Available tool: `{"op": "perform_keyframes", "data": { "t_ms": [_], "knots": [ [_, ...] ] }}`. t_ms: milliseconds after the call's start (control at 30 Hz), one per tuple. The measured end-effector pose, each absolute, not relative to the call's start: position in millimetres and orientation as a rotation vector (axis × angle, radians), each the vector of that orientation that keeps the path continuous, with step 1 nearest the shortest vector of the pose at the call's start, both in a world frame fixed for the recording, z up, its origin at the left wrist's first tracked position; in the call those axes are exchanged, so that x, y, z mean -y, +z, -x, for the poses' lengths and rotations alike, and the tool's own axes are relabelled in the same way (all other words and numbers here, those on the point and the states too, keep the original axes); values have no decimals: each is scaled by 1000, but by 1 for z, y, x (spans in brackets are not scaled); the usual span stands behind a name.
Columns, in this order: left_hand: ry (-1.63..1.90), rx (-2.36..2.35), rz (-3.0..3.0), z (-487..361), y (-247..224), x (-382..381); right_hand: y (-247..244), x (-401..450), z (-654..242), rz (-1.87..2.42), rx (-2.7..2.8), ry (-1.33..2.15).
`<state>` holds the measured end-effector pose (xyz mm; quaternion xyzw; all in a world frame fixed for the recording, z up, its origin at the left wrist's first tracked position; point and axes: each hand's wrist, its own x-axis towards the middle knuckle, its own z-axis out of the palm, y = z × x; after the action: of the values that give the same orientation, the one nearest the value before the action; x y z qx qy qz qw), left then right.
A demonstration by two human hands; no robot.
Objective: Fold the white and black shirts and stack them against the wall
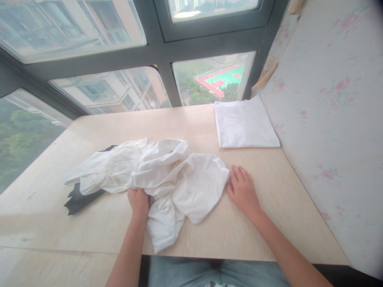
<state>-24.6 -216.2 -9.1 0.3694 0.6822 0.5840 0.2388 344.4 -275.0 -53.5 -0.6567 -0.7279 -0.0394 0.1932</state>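
A crumpled white shirt [199, 183] lies loosely spread on the wooden tabletop, with a sleeve-like part hanging toward the near edge. At its left side my left hand [139, 202] is closed on the fabric, its fingertips hidden in the folds. My right hand [243, 189] rests flat on the board at the shirt's right edge, fingers slightly apart, with the thumb side touching the cloth. Another thin, off-white garment [110, 167] lies crumpled on the left and meets the shirt. A black cloth [83, 199] sticks out from under it.
A neatly folded white cloth [245, 123] sits at the back right, near the flower-patterned wall [326, 119]. Grey window frames [158, 56] border the far side of the wooden tabletop [98, 227]. My legs [185, 273] are at the near edge.
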Motion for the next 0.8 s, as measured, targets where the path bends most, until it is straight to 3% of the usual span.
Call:
{"op": "perform_keyframes", "data": {
  "t_ms": [800],
  "knots": [
    [1430, -2022, -1232, 29, -22, 230, -56, 275, -346, 1823, 2051, -120]
  ]
}}
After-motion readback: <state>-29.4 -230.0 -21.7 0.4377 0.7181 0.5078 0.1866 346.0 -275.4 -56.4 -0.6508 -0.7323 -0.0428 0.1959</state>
